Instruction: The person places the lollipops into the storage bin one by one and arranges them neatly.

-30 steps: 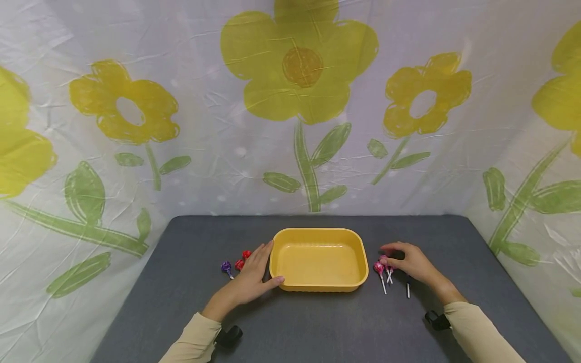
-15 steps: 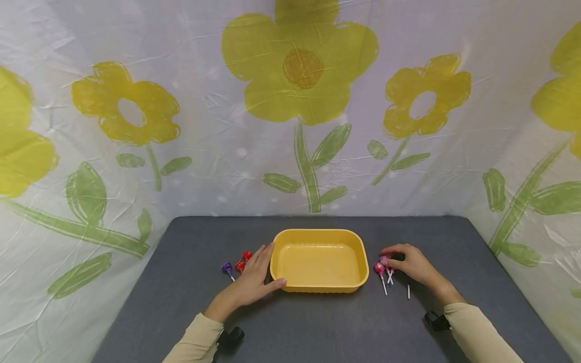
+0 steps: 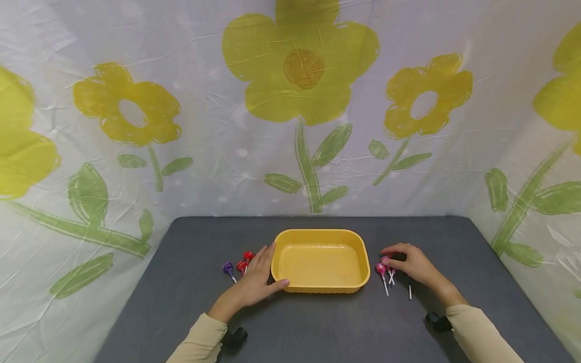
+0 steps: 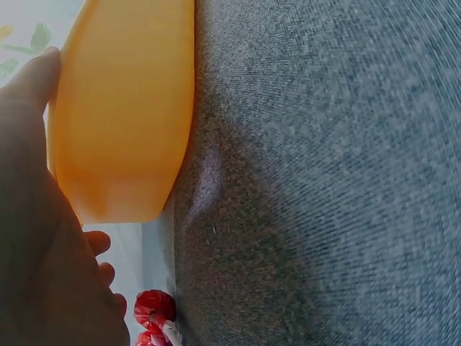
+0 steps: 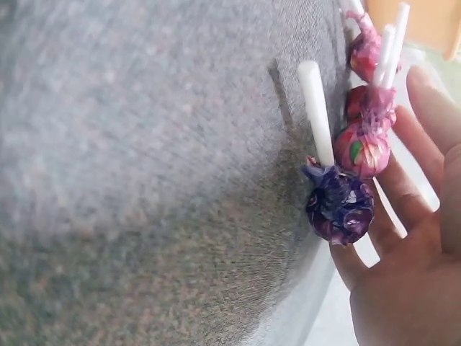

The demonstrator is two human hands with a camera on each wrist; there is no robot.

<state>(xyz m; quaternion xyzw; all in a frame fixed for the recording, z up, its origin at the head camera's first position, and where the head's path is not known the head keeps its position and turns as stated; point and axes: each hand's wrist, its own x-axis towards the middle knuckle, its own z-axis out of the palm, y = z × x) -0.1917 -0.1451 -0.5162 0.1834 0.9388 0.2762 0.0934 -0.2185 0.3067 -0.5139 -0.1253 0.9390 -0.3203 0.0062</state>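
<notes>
My left hand (image 3: 254,285) rests against the left end of a yellow plastic tray (image 3: 323,259), fingers straight along its side and thumb at the front corner. Beside that hand lie red lollipops (image 3: 241,266) and a purple lollipop (image 3: 228,267). To the right of the tray, my right hand (image 3: 416,264) is at several pink lollipops (image 3: 380,268), its fingers loosely bent. In the right wrist view those fingers spread behind a pink lollipop (image 5: 364,151) and a dark purple lollipop (image 5: 342,209); no grip shows. The head view shows only the purple one's white stick (image 3: 410,291).
The dark grey table (image 3: 317,327) bears everything. A pale cloth (image 3: 204,166) printed with yellow flowers hangs behind the table and along both sides. A black strap (image 3: 438,321) is at the right wrist, and another (image 3: 235,338) at the left.
The whole head view has shifted very slightly. Both hands, the tray and the lollipops stay in the same places relative to one another.
</notes>
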